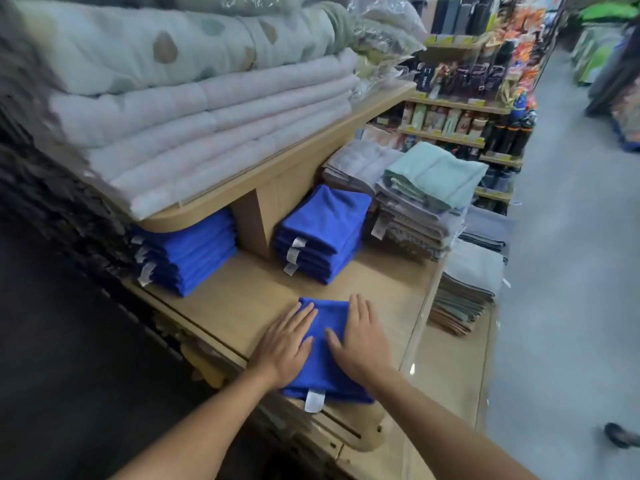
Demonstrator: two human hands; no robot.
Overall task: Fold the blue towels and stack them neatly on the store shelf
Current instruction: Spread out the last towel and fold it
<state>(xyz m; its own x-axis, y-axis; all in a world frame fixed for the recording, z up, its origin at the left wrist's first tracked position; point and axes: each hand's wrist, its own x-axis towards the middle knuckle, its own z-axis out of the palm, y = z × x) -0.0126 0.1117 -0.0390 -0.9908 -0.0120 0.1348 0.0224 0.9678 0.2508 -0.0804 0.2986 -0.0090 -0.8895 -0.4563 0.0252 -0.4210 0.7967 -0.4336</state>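
A folded blue towel (320, 355) with a white tag lies at the near edge of the wooden shelf (242, 299). My left hand (287, 344) rests flat on its left side, fingers spread. My right hand (360, 337) lies flat on its right side, fingers apart. Neither hand grips the cloth. Behind it stand two stacks of folded blue towels: one (325, 233) in the middle of the shelf, the other (192, 252) to the left, tucked under the upper shelf board.
Thick pale quilts (207, 112) are piled on the upper shelf (277, 161). Grey and mint towels (429, 188) are stacked to the right, with more grey ones (474, 271) lower down. A clear panel edges the shelf's right side. The aisle floor (561, 271) runs along the right.
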